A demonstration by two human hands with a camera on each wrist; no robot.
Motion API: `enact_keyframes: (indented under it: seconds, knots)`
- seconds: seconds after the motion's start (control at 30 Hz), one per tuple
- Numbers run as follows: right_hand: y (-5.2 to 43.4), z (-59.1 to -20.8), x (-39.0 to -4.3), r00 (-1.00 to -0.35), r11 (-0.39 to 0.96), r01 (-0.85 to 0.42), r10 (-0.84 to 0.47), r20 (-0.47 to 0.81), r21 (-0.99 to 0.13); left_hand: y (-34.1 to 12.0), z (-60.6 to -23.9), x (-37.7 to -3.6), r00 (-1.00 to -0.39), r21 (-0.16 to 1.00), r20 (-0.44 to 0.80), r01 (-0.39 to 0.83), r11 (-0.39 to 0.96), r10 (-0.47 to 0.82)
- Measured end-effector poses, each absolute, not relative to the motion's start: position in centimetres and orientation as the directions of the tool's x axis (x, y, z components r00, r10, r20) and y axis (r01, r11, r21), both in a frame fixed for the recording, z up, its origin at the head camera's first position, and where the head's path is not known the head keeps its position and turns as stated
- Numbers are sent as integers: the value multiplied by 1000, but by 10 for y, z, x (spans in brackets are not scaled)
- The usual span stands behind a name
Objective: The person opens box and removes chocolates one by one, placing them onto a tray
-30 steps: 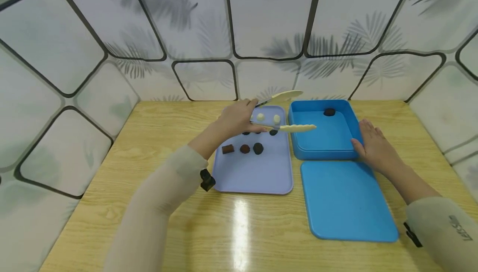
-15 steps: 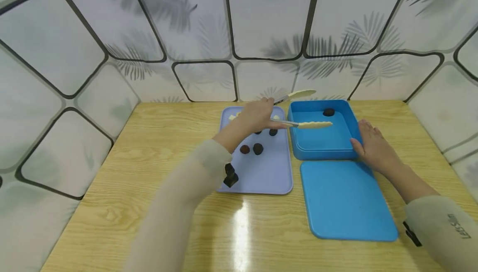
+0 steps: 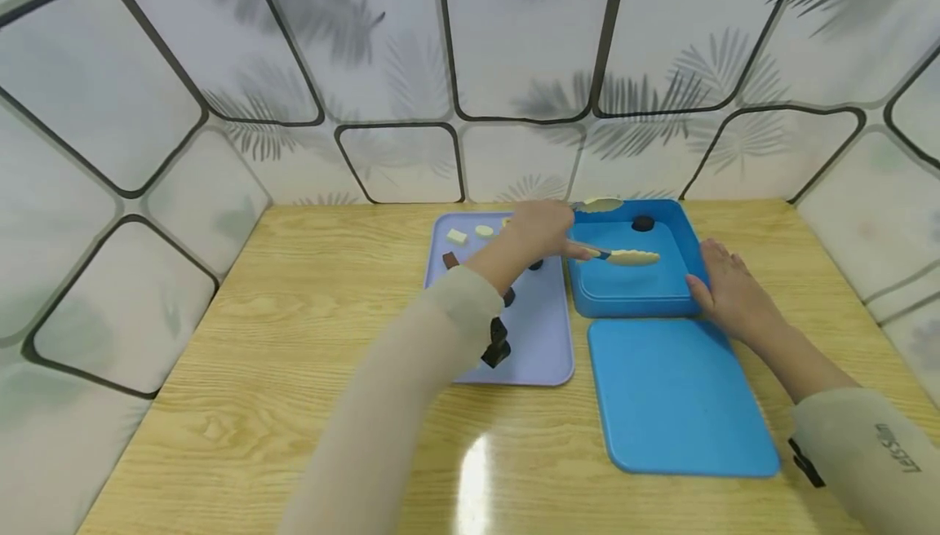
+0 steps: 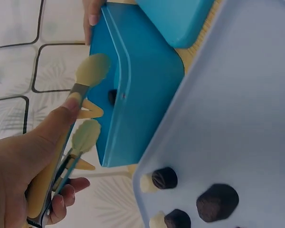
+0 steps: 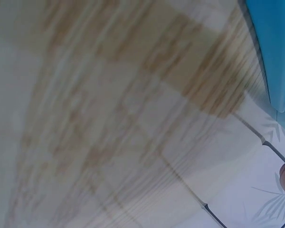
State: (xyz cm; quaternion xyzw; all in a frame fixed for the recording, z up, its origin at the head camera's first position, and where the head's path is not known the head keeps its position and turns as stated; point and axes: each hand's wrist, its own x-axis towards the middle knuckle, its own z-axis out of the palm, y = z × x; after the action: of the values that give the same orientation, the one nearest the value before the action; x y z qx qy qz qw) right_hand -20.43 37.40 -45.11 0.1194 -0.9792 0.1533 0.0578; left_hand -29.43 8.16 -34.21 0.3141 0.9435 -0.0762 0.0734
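Note:
My left hand (image 3: 539,233) grips a pair of tongs (image 3: 633,258) with cream tips. The tips stand apart over the left part of a blue box (image 3: 624,307), nothing visible between them in the left wrist view. A dark chocolate piece (image 3: 643,223) lies inside the box near its back wall. Against the box's right wall rests my right hand (image 3: 734,290), fingers straight. The lilac tray (image 3: 539,351) beneath my left forearm bears dark chocolate pieces (image 4: 217,203) and white pieces (image 3: 457,236); the forearm hides part of them.
In front of the box lies a flat blue lid (image 3: 683,396). A patterned wall (image 3: 529,37) rises behind the wooden table (image 3: 294,339). The tray stands just left of the box.
My left hand has moved right with the tongs, from over the tray to over the box, and the tips have come lower. The right hand has stayed at the box.

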Motion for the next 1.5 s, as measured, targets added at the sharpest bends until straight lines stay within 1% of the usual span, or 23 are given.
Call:
enact_keyframes:
  seconds: [0.17,0.43,0.63,0.87,1.03,1.2,1.27,1.5]
  knots:
    - [376,-450,-203,-967,929,-241,-207,146,-281,102,-343,-295,-805,-136,-225,584,800,549]
    - [374,-450,-205,-968,928,-238,-204,144,-286,124,-352,-295,-822,-184,-235,562,806,519]
    - [373,-451,-204,-965,924,-251,-215,151,-287,135,-358,-293,-838,-182,-244,533,826,487]
    - [370,-448,-203,-961,921,-259,-218,168,-290,145,-362,-287,-862,-184,-210,498,847,461]
    - [370,-446,-203,-967,924,-244,-210,142,-295,154,-364,-283,-885,-177,-178,459,871,430]
    - [372,-445,-204,-969,924,-242,-212,130,-297,159,-366,-283,-907,-202,-155,418,886,392]
    - [374,-445,-204,-967,921,-248,-218,130,-301,161,-368,-283,-907,-205,-151,418,885,393]
    - [375,-447,-205,-959,913,-277,-245,141,-301,162,-374,-284,-908,-157,-150,413,897,392]
